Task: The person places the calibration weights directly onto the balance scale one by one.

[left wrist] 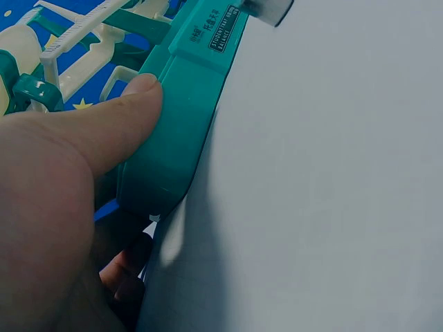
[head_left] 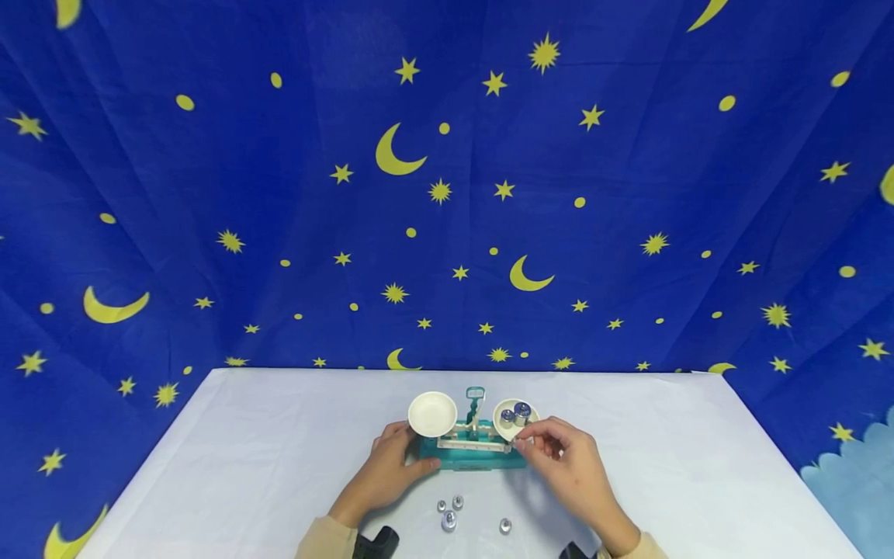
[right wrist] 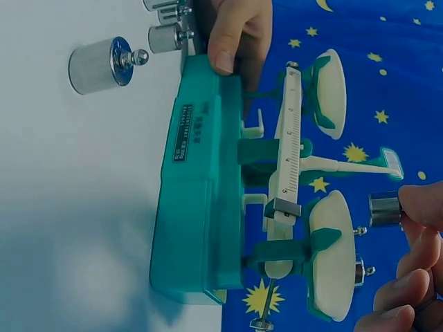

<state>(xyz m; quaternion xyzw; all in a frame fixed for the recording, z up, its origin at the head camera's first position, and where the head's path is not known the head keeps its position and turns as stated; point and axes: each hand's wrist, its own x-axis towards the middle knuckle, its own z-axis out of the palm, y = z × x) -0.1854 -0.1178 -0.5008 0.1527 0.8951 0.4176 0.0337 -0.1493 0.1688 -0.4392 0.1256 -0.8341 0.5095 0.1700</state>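
Note:
My left hand [head_left: 382,470] grips the left end of a green balance scale [head_left: 482,460], thumb [left wrist: 135,114] on its base; the other fingers are mostly hidden behind it. My right hand [head_left: 567,460] is at the front rim of the right pan [right wrist: 331,256]. Between its fingertips it pinches a small silvery cylindrical weight [right wrist: 385,209]. Two knobbed metal weights, a smaller one [head_left: 507,418] and a larger one [head_left: 522,413], stand in that white pan. The left pan [head_left: 432,414] holds nothing and overlaps my left fingertips in the head view.
Several loose metal weights lie on the white-covered table [head_left: 279,435] in front of the scale: a group of three including a larger weight [head_left: 449,521], and a single weight [head_left: 505,526] to their right. A blue cloth [head_left: 475,217] with stars and moons hangs behind the table.

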